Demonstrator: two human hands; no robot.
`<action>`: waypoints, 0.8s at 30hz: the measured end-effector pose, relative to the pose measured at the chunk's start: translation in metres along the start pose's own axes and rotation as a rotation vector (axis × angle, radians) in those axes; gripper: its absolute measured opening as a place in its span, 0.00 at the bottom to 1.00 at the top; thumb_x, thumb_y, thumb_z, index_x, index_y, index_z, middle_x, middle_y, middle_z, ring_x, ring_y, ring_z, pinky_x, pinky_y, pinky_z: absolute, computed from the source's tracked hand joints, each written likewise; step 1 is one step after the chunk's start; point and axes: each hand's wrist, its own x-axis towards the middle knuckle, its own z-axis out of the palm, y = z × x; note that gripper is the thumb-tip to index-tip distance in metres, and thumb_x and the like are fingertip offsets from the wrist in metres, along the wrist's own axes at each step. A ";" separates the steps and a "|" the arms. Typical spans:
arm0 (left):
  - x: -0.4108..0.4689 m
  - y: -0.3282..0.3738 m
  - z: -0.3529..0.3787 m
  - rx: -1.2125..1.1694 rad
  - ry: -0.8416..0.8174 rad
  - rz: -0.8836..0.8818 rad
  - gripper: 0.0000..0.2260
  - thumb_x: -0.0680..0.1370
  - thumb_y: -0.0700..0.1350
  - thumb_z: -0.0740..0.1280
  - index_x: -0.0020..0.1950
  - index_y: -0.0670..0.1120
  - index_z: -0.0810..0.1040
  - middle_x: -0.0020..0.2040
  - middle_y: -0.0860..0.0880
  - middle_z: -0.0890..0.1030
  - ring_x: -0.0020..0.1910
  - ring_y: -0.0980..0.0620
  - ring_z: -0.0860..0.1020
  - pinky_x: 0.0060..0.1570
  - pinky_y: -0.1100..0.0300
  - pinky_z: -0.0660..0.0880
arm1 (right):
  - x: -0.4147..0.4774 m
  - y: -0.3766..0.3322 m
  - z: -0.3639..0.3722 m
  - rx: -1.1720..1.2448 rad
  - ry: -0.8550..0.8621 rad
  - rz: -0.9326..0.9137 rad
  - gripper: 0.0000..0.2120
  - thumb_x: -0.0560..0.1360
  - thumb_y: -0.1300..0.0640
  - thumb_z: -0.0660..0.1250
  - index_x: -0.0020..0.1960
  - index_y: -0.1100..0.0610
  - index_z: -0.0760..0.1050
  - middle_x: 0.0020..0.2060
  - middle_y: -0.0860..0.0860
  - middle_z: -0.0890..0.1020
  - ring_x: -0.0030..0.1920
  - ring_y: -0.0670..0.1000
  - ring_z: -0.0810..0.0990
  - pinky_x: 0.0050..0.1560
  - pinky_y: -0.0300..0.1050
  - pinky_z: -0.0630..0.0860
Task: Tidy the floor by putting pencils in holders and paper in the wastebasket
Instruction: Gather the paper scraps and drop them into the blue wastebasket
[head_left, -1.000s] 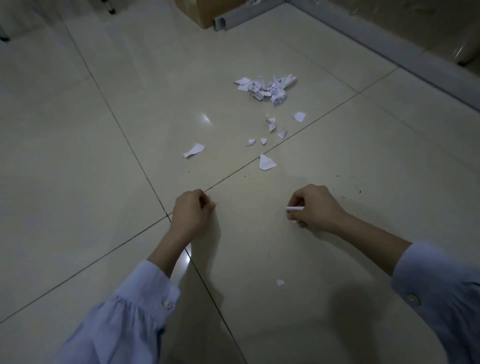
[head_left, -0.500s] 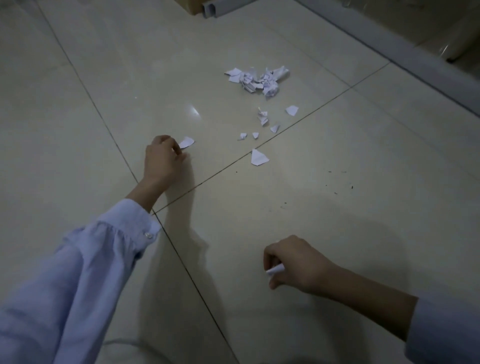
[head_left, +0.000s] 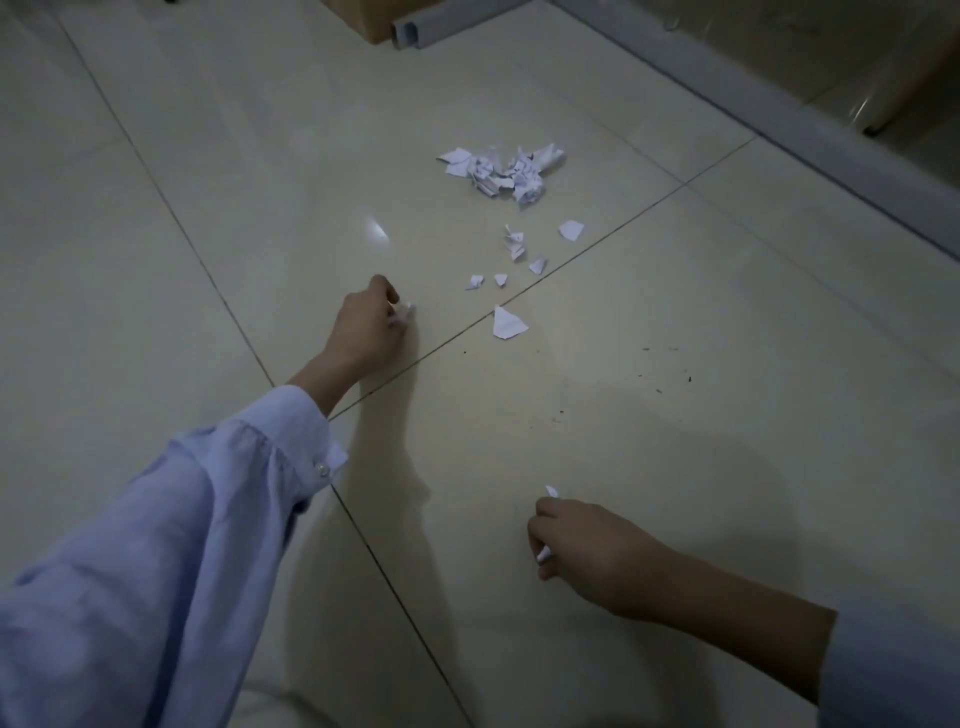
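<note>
The left hand (head_left: 366, 325) reaches out over the floor, and its curled fingers pinch a small torn scrap of white paper (head_left: 406, 313). The right hand (head_left: 587, 551) is nearer the person. It is curled round a white paper bit (head_left: 544, 555), and a tiny white paper tip (head_left: 551, 491) sticks up at its fingertips. Both arms wear light blue cloth sleeves (head_left: 182, 545), and the left cuff has a white button.

Just past the left hand lies a white paper triangle (head_left: 508, 323), beside a dark floor line. Farther out sit a few little white paper bits (head_left: 515, 244). Beyond them is a heap of crumpled white paper (head_left: 506, 171). It has small dark marks, too small to read.

The shiny pale tile floor (head_left: 234, 182) has dark specks (head_left: 660, 374) to the right. A long grey rail (head_left: 779, 119) runs along the far edge.
</note>
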 end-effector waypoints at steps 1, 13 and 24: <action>-0.003 0.007 0.003 -0.026 -0.029 0.003 0.13 0.78 0.48 0.64 0.55 0.38 0.73 0.46 0.40 0.81 0.46 0.41 0.78 0.45 0.55 0.72 | -0.003 0.001 -0.001 0.039 0.027 0.002 0.04 0.77 0.64 0.61 0.46 0.60 0.74 0.50 0.56 0.77 0.54 0.52 0.79 0.74 0.32 0.46; -0.010 0.093 0.047 0.151 -0.237 0.340 0.11 0.74 0.45 0.71 0.43 0.36 0.80 0.64 0.36 0.75 0.66 0.40 0.72 0.64 0.55 0.65 | -0.021 0.043 -0.039 0.455 0.344 0.247 0.05 0.75 0.54 0.69 0.49 0.52 0.74 0.46 0.47 0.80 0.43 0.45 0.78 0.42 0.43 0.75; -0.023 0.108 0.056 0.255 -0.205 0.271 0.07 0.77 0.39 0.62 0.39 0.43 0.70 0.46 0.36 0.77 0.46 0.39 0.75 0.40 0.55 0.63 | 0.009 0.034 -0.022 0.336 0.316 0.172 0.07 0.74 0.55 0.69 0.50 0.57 0.79 0.49 0.53 0.83 0.50 0.54 0.79 0.48 0.48 0.75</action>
